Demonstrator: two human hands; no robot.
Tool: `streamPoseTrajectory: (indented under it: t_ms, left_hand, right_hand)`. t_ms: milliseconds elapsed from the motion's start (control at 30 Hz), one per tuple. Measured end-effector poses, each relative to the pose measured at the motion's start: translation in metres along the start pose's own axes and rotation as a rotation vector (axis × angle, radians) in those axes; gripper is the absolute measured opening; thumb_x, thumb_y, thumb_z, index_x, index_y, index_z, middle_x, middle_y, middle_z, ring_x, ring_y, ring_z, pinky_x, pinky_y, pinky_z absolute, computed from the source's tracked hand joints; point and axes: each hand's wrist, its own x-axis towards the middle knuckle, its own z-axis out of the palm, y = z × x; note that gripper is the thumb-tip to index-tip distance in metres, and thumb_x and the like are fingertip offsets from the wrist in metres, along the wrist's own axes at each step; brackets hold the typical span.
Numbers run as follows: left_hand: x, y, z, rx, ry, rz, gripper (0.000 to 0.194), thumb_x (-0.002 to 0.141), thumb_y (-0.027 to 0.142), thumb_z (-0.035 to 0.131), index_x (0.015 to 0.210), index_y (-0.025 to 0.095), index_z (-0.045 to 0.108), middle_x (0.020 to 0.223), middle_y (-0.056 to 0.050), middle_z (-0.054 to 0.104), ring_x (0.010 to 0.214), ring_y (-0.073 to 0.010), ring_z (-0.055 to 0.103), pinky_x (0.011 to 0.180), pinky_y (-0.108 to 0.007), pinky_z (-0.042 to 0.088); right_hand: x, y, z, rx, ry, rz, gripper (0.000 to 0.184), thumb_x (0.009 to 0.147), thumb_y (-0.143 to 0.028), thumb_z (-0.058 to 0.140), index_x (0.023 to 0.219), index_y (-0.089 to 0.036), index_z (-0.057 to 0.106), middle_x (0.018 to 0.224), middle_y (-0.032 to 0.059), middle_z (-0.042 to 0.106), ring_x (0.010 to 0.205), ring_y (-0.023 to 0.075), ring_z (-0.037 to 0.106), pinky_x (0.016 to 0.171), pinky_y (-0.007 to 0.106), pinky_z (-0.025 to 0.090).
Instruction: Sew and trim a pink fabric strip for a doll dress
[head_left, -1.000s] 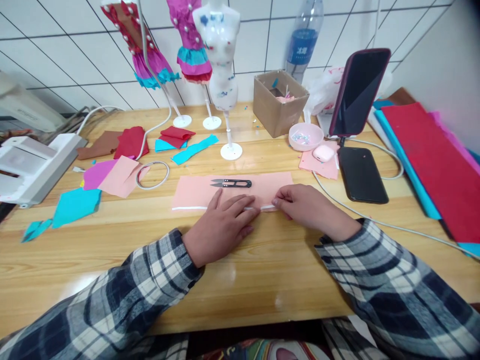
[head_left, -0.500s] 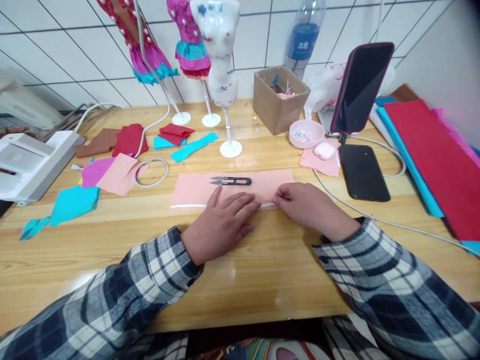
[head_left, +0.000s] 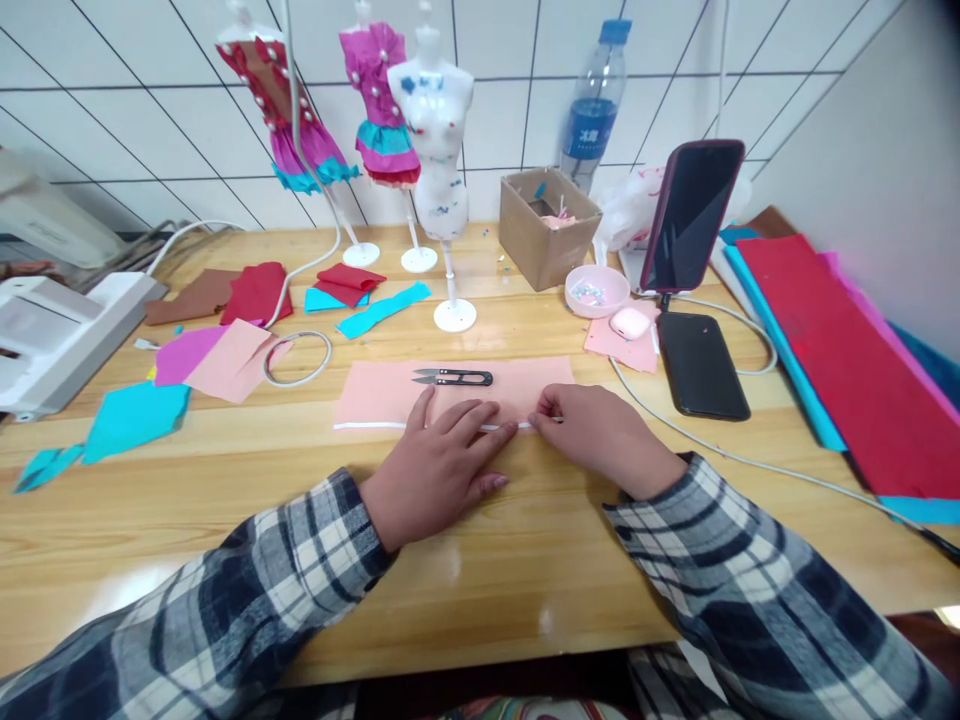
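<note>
A pale pink fabric strip (head_left: 375, 395) lies flat on the wooden table (head_left: 525, 560), with a thin white tape (head_left: 367, 427) along its near edge. My left hand (head_left: 439, 470) rests flat on the strip, fingers stretched out and pressing the tape. My right hand (head_left: 600, 435) sits at the strip's right end, its thumb and fingers pinched on the end of the white tape. Black thread snips (head_left: 452, 377) lie on the pink strip just beyond my left fingers.
Three small mannequins (head_left: 435, 150) stand at the back, two dressed. A cardboard box (head_left: 547, 225), pink bowl (head_left: 597, 290), water bottle (head_left: 589, 120), propped phone (head_left: 686, 215) and flat phone (head_left: 701, 365) sit right. Red and blue sheets (head_left: 847, 360) lie far right; fabric scraps (head_left: 135, 420) and a white machine (head_left: 52, 330) left.
The camera tilted up and shifted slightly. My right hand slid a little left along the tape toward my left fingers. The left hand stayed pressed on the strip.
</note>
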Motion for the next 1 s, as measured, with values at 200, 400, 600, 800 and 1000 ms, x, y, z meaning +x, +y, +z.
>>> streamPoseTrajectory:
  t_ms: [200,400,600,800,1000]
  left_hand:
    - [0.0,0.0,0.0,0.038,0.044,0.005,0.049,0.096,0.047,0.044,0.14,0.026,0.05,0.154,-0.008,0.039,0.14,-0.0335,0.033,0.117,-0.06,0.018]
    - [0.001,-0.005,0.001,0.005,0.012,0.041,0.05,0.096,0.048,0.044,0.14,0.025,0.05,0.153,-0.007,0.04,0.14,-0.0328,0.034,0.116,-0.057,0.023]
    - [0.0,-0.006,0.001,-0.005,-0.002,0.027,0.051,0.095,0.049,0.044,0.139,0.024,0.051,0.154,-0.008,0.039,0.14,-0.0334,0.033,0.116,-0.057,0.021]
    - [0.001,-0.006,0.0,-0.008,-0.032,0.024,0.052,0.096,0.05,0.042,0.141,0.025,0.048,0.155,-0.007,0.036,0.142,-0.0326,0.03,0.117,-0.057,0.019]
    - [0.0,-0.008,-0.001,0.033,-0.017,0.022,0.048,0.095,0.053,0.043,0.137,0.03,0.052,0.156,-0.006,0.036,0.141,-0.0331,0.033,0.114,-0.058,0.025]
  right_hand:
    - [-0.003,0.002,-0.003,0.014,0.02,-0.001,0.022,0.083,-0.042,0.057,0.08,-0.023,0.066,0.084,0.0038,0.072,0.076,0.0195,0.061,0.059,0.029,0.033]
    - [0.0,0.016,-0.011,0.162,-0.067,-0.033,0.018,0.082,-0.036,0.058,0.079,-0.024,0.071,0.073,0.0013,0.071,0.067,0.0163,0.061,0.058,0.026,0.037]
    - [0.002,0.024,-0.015,0.136,-0.096,-0.045,0.018,0.08,-0.034,0.058,0.07,-0.022,0.068,0.069,0.0011,0.069,0.063,0.0155,0.059,0.056,0.026,0.036]
    - [0.005,0.029,-0.015,0.101,-0.166,-0.041,0.024,0.08,-0.04,0.059,0.065,-0.022,0.066,0.064,0.0016,0.066,0.058,0.0155,0.056,0.054,0.028,0.034]
    - [0.008,0.029,-0.013,0.102,-0.162,-0.012,0.022,0.077,-0.037,0.063,0.061,-0.023,0.066,0.061,0.0011,0.066,0.056,0.0155,0.057,0.052,0.028,0.034]
